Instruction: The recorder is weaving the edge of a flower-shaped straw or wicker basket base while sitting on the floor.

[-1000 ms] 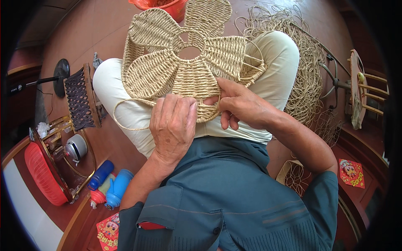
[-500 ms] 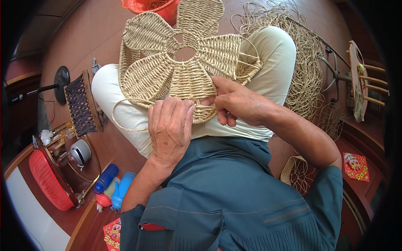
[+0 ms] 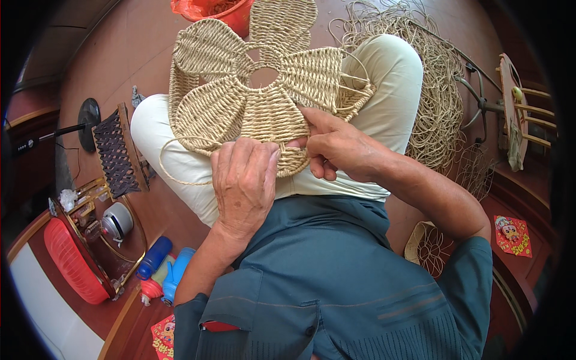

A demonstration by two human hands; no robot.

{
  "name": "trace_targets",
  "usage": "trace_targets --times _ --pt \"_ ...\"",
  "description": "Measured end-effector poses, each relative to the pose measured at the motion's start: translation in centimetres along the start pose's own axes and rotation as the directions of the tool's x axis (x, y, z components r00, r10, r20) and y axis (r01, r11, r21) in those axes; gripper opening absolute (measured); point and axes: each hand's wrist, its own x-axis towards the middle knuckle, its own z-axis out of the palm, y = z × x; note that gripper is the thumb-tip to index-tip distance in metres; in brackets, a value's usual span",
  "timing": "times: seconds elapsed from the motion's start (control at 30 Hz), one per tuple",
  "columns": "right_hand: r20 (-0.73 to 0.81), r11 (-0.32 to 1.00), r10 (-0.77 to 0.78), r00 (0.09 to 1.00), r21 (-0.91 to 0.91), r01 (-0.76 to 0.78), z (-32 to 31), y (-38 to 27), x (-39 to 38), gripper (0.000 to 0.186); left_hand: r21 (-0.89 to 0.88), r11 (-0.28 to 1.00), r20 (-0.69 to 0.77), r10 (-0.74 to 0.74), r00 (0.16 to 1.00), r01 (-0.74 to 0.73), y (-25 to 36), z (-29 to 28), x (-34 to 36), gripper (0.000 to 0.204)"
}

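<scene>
A woven straw-rope piece shaped like a flower [image 3: 276, 114], with a round hole at its middle and wide petals, rests across my lap. My left hand [image 3: 243, 180] is closed over its near edge, beside the lowest petal. From the right, my right hand [image 3: 336, 144] grips the same edge, its index finger extended along the petal's side and other fingers curled. A loose loop of rope [image 3: 171, 168] arcs out left of my left hand. At the right petal, wire [image 3: 360, 72] and bare strands show at the unwoven rim. Fingertips behind the weave are hidden.
A big heap of loose rope [image 3: 432, 102] lies on the floor at right, near a wooden stool [image 3: 513, 114]. An orange-red bucket [image 3: 234, 18] stands ahead. On the left are a red plastic basket [image 3: 72, 261], blue bottles [image 3: 155, 257] and a strap-woven seat [image 3: 117, 150].
Both hands keep nearly the same grip on the woven piece. The whole view has shifted very slightly.
</scene>
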Motion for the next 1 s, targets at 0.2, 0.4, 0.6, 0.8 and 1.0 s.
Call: trace_targets --times 0.2,0.4,0.6,0.8,1.0 --pt "-0.061 1.000 0.029 0.998 -0.002 -0.030 0.1 0.1 -0.1 0.062 -0.063 0.996 0.032 0.061 0.998 -0.059 0.1 -0.4 0.9 0.013" --pt "-0.041 1.000 0.024 0.999 0.015 -0.024 -0.4 0.2 0.0 0.069 -0.113 0.989 0.101 0.102 0.990 -0.090 0.3 0.1 1.8 0.017" --pt "-0.152 0.717 -0.424 0.893 -0.659 0.228 1.4 0.3 -3.4 0.075 -0.493 0.867 0.178 0.016 0.984 0.075 1.4 -2.0 3.6 0.011" --pt "0.139 0.411 -0.757 0.638 -0.658 0.631 2.6 1.1 -2.6 0.025 -0.996 -0.033 0.080 -0.008 0.997 0.079 0.7 -9.0 6.7 0.009" --pt "-0.230 0.891 -0.454 0.861 -0.145 0.431 -1.8 2.0 -5.2 0.047 -0.842 0.529 -0.040 -0.261 0.965 0.108 -4.6 -9.1 7.8 0.026"
